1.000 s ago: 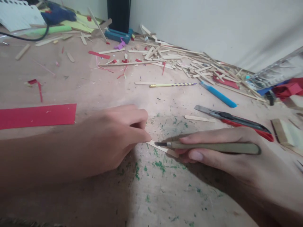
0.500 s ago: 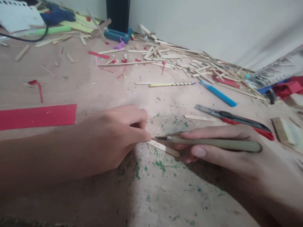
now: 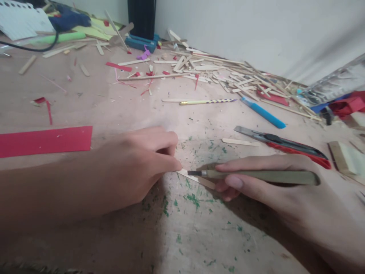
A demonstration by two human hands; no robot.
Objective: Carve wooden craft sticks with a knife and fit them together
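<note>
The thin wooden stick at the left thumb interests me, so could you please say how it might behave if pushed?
The wooden stick is probably light and fairly stiff, being a narrow, straight strip. Its thinness suggests it could snap under hard pressure from the tool. Being flat, it would likely slide or pivot rather than roll.

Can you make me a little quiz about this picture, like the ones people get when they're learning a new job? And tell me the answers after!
1. Pick one. What is the right hand holding?
A) a red strip
B) a carving tool
C) a notebook page

2. True or false? The left hand is holding the pencil.

3. Fill in the blank: the utility knife lies closer to the ____ hand.

Key:
1. B.
2. False: the left hand is at one end of the wooden stick.
3. Right.
</note>
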